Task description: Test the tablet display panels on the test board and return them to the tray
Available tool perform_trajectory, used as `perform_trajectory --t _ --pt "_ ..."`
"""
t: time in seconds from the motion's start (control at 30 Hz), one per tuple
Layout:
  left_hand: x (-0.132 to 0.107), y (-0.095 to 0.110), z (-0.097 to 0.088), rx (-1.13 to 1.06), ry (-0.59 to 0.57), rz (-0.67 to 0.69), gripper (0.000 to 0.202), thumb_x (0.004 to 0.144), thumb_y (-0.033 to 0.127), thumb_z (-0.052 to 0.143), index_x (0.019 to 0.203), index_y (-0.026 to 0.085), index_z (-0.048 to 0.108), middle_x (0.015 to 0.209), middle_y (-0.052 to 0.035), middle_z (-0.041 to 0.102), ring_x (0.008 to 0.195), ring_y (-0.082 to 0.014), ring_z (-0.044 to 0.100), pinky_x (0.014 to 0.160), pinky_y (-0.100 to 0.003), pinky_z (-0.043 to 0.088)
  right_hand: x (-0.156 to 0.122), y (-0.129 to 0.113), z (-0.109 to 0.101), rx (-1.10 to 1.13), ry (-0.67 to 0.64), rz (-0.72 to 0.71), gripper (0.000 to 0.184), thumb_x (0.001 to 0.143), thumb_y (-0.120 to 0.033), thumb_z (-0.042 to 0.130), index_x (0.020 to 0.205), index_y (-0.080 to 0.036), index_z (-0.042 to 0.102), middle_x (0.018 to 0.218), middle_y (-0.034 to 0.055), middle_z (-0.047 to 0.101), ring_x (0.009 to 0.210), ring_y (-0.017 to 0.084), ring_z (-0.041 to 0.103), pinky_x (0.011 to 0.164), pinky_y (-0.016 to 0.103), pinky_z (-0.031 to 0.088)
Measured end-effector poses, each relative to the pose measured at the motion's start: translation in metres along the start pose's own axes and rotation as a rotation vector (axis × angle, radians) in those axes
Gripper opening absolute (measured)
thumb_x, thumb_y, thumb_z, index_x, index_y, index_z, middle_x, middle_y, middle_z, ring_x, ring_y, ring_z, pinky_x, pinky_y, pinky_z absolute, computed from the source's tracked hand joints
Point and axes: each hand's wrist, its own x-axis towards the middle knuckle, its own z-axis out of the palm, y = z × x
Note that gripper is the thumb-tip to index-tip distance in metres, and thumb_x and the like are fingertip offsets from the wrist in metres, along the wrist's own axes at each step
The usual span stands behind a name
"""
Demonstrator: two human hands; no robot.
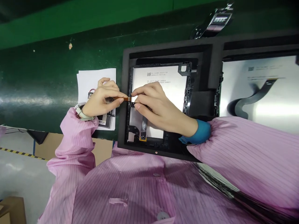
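Note:
My left hand [102, 97] pinches a narrow orange flex cable [126, 99] between thumb and index finger, its tip pointing right. My right hand [158, 107] grips the small black connector end [132, 105] of a ribbon cable between thumb and fingers, index finger bent close to the orange tip. The two ends meet or nearly touch at the panel's left edge; I cannot tell if they are joined. Below my right hand lies a display panel [175, 93] with a white back and black frame. A dark ribbon cable [143, 127] runs down it.
The panel sits in a black foam tray [125, 71]. To its right lies a second panel [261, 102] with a curled black cable. White papers [97, 76] and a small circuit board lie under my left hand. A black strap-like part [213, 25] rests on the green bench [46, 77].

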Motion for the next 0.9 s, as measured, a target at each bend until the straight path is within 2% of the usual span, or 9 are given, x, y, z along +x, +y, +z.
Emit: perform_trajectory --t 0.17,0.27,0.5,0.9 --pt "-0.0006 0.003 0.0056 0.017 -0.008 0.014 0.007 0.081 0.031 0.075 0.075 0.028 0.076 0.064 0.0058 0.059 0.079 -0.0193 0.062 0.12 -0.06 0.018 -0.0019 0.0023 0.0033 -0.077 -0.006 -0.013 0.028 0.103 -0.029 0.042 0.087 -0.02 0.062 0.123 0.0089 0.066 0.112 0.028 0.048 0.102 0.052 0.04" --pt "-0.0017 0.0051 0.0065 0.067 -0.018 0.039 0.013 0.083 0.034 0.072 0.074 0.026 0.074 0.066 0.006 0.061 0.081 -0.0186 0.062 0.119 -0.058 0.019 -0.0019 0.0026 0.004 -0.099 -0.01 -0.013 0.029 0.104 -0.029 0.041 0.088 -0.02 0.064 0.123 0.0092 0.065 0.113 0.028 0.048 0.102 0.052 0.041" --pt "-0.0032 0.0087 0.0069 0.16 -0.062 0.004 0.015 0.086 0.034 0.067 0.075 0.025 0.073 0.069 0.0048 0.064 0.087 -0.0178 0.062 0.117 -0.05 0.022 -0.0014 0.0029 0.0051 -0.123 0.0 0.003 0.031 0.104 -0.029 0.041 0.086 -0.019 0.064 0.122 0.009 0.065 0.113 0.027 0.049 0.103 0.052 0.041" --pt "-0.0041 0.0099 0.0084 0.182 -0.067 0.021 0.017 0.088 0.034 0.064 0.075 0.025 0.072 0.067 0.0042 0.061 0.087 -0.0188 0.062 0.116 -0.051 0.023 -0.0023 0.005 0.0091 -0.165 0.032 0.003 0.035 0.104 -0.029 0.04 0.084 -0.018 0.066 0.121 0.0103 0.066 0.113 0.028 0.049 0.102 0.053 0.041"
